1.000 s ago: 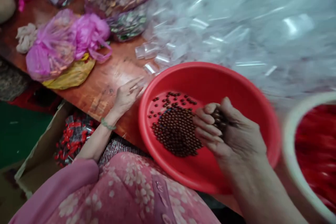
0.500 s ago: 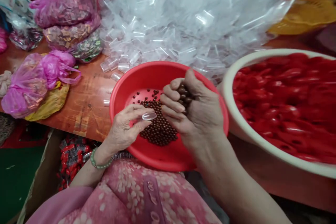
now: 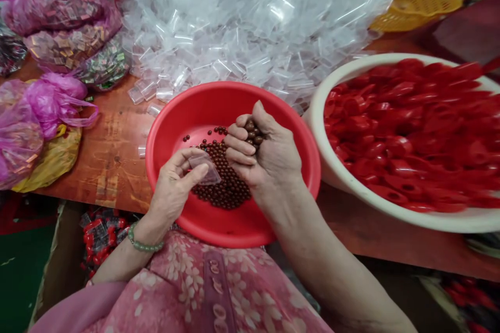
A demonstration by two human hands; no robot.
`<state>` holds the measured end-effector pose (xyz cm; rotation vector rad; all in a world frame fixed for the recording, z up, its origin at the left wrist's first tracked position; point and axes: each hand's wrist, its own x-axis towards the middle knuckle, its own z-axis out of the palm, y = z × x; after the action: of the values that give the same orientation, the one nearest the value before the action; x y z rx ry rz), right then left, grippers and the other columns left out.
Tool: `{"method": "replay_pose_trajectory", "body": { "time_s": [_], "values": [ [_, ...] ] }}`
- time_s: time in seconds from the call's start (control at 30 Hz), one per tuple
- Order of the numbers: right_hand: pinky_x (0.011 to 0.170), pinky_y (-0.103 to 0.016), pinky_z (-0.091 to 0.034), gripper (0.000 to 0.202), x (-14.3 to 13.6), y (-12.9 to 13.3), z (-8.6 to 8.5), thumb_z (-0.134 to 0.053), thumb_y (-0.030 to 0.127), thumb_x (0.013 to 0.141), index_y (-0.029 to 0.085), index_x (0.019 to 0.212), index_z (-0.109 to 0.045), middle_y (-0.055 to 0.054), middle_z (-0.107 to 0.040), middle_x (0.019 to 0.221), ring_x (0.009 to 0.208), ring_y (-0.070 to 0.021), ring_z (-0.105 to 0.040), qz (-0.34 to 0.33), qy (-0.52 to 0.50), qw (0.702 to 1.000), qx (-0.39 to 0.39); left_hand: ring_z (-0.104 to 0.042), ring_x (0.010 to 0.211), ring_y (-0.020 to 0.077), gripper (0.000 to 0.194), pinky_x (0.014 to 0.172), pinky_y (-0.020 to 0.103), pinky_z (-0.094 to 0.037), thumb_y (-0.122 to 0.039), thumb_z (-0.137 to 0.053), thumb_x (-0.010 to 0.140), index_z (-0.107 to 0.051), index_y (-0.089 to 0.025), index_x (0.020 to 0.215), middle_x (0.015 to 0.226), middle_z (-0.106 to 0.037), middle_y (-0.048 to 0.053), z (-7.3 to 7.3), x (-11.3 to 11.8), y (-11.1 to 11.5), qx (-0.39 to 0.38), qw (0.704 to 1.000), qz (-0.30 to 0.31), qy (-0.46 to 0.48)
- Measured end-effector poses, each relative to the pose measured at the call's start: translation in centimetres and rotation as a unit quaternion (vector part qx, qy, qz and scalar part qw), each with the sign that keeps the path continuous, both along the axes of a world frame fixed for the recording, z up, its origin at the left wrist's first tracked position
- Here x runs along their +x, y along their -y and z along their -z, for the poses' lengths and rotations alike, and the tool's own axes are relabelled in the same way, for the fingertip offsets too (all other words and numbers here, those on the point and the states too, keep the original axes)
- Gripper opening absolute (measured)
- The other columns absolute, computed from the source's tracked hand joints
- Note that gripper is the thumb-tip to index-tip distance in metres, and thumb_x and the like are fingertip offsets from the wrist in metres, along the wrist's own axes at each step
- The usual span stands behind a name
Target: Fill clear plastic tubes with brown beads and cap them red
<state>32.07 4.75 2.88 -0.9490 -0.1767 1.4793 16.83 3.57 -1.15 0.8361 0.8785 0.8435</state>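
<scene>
Over the red basin [image 3: 172, 109], my left hand [image 3: 175, 182] pinches a small clear plastic sleeve [image 3: 206, 169] between thumb and fingers. A green bead bracelet [image 3: 144, 243] circles that wrist. My right hand [image 3: 269, 151], palm turned up, has its fingers curled around several brown balls [image 3: 254, 134] that show between the fingers and thumb. The hands are close together but apart. Beneath them a heap of small dark brown balls [image 3: 224, 195] lies in the basin, with a few loose ones behind it.
Behind the basin rises a big pile of clear plastic sleeves [image 3: 219, 41]. A white tub [image 3: 318, 130] full of red plastic pieces [image 3: 406, 135] stands at the right, a yellow basket [image 3: 424, 0] behind it. Pink bags [image 3: 54, 0] sit at left. Below, a box holds red-capped pieces [image 3: 99, 239].
My left hand has turned the clear sleeve, so its flat side now shows instead of its oval opening. My right hand still holds the balls. The whole view has shifted to the right.
</scene>
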Motion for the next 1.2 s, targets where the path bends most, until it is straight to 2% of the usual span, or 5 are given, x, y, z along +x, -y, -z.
{"method": "replay_pose_trajectory", "body": {
  "time_s": [0.17,0.5,0.8,1.0,1.2],
  "values": [
    [0.027,-0.013,-0.018,0.048,-0.1,0.1,-0.1,-0.067,0.055,0.085,0.018,0.06,-0.049,0.008,-0.038,0.048,0.035,-0.0011,-0.026,0.064,-0.033,0.997,-0.017,-0.065,0.068,0.0075,0.044,0.068,0.02,-0.053,-0.026,-0.084,0.068,-0.055,-0.02,0.099,0.083,-0.069,-0.003,-0.4,1.0,-0.1,-0.117,0.99,-0.035,0.072],
    [0.033,-0.015,-0.031,0.048,-0.3,0.6,0.4,-0.072,0.06,0.078,0.018,0.064,-0.053,0.006,-0.047,0.052,0.039,-0.0027,-0.041,0.085,0.025,0.996,-0.02,-0.067,0.075,0.008,0.033,0.076,0.021,-0.053,-0.025,-0.082,0.072,-0.059,-0.015,0.095,0.085,-0.069,0.0,-0.1,1.5,1.1,-0.07,0.996,0.042,0.018],
    [0.057,-0.024,-0.053,0.038,-1.5,1.9,0.1,-0.075,0.052,0.077,0.021,0.066,-0.056,0.003,-0.058,0.064,0.061,-0.0106,-0.062,0.101,0.105,0.989,0.025,-0.068,0.07,0.0084,0.044,0.064,0.017,-0.052,-0.028,-0.088,0.062,-0.057,-0.015,0.091,0.081,-0.069,-0.001,-0.4,1.7,1.0,-0.168,0.981,0.03,0.089],
    [0.062,-0.027,-0.056,0.038,-1.7,2.2,-0.3,-0.077,0.052,0.075,0.022,0.066,-0.057,0.003,-0.057,0.067,0.064,-0.0117,-0.062,0.112,0.13,0.985,0.019,-0.068,0.076,0.0098,0.042,0.071,0.022,-0.055,-0.031,-0.087,0.064,-0.059,-0.015,0.09,0.085,-0.068,-0.002,-0.3,1.7,1.2,-0.14,0.986,0.036,0.085],
    [0.057,-0.025,-0.053,0.039,-1.3,2.4,-0.9,-0.079,0.052,0.073,0.021,0.064,-0.057,0.003,-0.056,0.065,0.06,-0.0101,-0.057,0.084,0.111,0.99,0.017,-0.063,0.081,0.0113,0.025,0.082,0.025,-0.051,-0.024,-0.081,0.07,-0.066,-0.016,0.088,0.087,-0.069,0.0,-0.7,1.3,0.6,-0.052,0.994,0.096,-0.012]
  ]
}}
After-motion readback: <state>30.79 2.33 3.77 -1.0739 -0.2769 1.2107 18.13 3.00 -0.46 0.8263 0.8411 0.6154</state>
